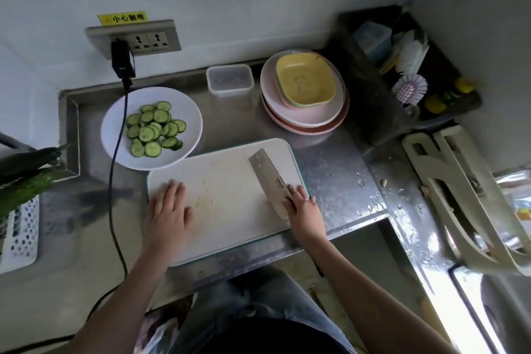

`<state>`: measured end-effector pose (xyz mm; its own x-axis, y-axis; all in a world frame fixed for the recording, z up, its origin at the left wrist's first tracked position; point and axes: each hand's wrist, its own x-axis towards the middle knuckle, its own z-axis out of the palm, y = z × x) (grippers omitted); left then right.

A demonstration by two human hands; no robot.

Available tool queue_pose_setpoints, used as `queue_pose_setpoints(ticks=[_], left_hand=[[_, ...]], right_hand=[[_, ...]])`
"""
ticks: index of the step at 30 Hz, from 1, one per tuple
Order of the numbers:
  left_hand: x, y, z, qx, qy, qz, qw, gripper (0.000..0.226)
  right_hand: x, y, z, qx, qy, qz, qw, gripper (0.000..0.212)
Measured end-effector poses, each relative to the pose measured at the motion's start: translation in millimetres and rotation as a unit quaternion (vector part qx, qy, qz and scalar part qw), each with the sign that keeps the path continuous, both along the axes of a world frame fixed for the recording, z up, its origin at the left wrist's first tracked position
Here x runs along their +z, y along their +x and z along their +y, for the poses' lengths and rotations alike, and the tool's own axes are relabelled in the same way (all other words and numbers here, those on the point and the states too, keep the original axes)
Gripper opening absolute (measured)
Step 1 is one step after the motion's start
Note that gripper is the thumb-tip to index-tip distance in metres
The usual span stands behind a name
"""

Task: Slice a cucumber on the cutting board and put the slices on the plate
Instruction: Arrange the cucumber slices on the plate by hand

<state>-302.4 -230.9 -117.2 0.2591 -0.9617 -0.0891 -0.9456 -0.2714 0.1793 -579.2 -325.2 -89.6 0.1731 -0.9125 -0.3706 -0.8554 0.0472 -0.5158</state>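
Note:
Several green cucumber slices (155,129) lie piled on a white plate (189,112) at the back left of the steel counter. The white cutting board (227,181) in front of it carries only small pale scraps. My left hand (169,210) rests flat on the board's left part, fingers apart, holding nothing. My right hand (301,204) grips the handle of a cleaver (265,169), whose broad blade lies on the right side of the board, pointing away from me.
A black cable (116,158) hangs from a wall socket across the plate's left rim. A clear lidded box (230,79), stacked pink plates with yellow dishes (304,95), a white basket with greens (20,224) at left, a rack (416,75) at right.

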Motion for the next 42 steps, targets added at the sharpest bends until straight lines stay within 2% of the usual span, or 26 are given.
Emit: queue_pose_setpoints(ticks=[6,8,10,12,15,17,21,25,30,32,34,36,39,42], left_hand=[[-3.5,-8.5,22.7,0.011,0.003,0.005,1.0,0.058],[-3.1,-8.5,24.0,0.049,0.017,0.03,0.998,0.062],[-1.0,-9.7,25.2,0.109,-0.012,0.082,0.991,0.066],[7.5,-12.6,24.1,0.196,-0.077,0.168,0.963,0.063],[25.2,-7.8,17.6,0.352,-0.155,0.27,0.883,0.047],[28.6,3.6,15.0,0.426,-0.164,0.306,0.836,0.032],[29.5,22.3,18.5,0.431,-0.106,0.33,0.833,0.024],[23.4,31.7,20.5,0.441,-0.074,0.385,0.808,0.032],[31.4,22.5,12.9,0.459,-0.08,0.347,0.814,0.019],[34.4,20.8,10.1,0.455,-0.073,0.331,0.823,0.008],[31.3,25.0,8.1,0.452,-0.071,0.336,0.824,0.007],[31.4,29.4,5.6,0.444,-0.073,0.341,0.826,0.01],[39.5,32.3,-0.3,0.406,-0.081,0.289,0.863,0.02],[53.6,38.0,-18.4,0.346,-0.125,0.257,0.894,0.016]], right_hand=[[1.6,-8.7,14.9,0.018,-0.03,0.015,0.999,0.042],[3.4,-7.8,13.8,0.023,-0.053,0.018,0.998,0.038],[6.7,-5.3,12.1,0.005,-0.079,0.014,0.997,0.034],[10.1,-1.9,9.8,-0.011,-0.091,0.014,0.996,0.035],[11.0,5.5,2.5,-0.008,-0.094,0.029,0.995,0.038],[9.1,10.5,-3.6,-0.012,-0.091,0.022,0.995,0.04],[1.8,16.3,-13.2,-0.014,-0.079,0.027,0.996,0.048],[-2.0,16.9,-14.3,-0.03,-0.078,0.033,0.996,0.05],[-4.3,16.0,-15.3,-0.035,-0.085,0.032,0.995,0.047],[-3.0,15.4,-17.3,-0.043,-0.095,0.016,0.994,0.033],[0.6,16.5,-17.8,-0.045,-0.108,-0.001,0.993,0.016],[4.1,19.6,-17.9,-0.059,-0.102,-0.006,0.993,0.015],[5.7,23.2,-18.9,-0.085,-0.088,-0.012,0.992,0.029],[9.0,25.6,-17.2,-0.081,-0.105,-0.03,0.991,0.026]])
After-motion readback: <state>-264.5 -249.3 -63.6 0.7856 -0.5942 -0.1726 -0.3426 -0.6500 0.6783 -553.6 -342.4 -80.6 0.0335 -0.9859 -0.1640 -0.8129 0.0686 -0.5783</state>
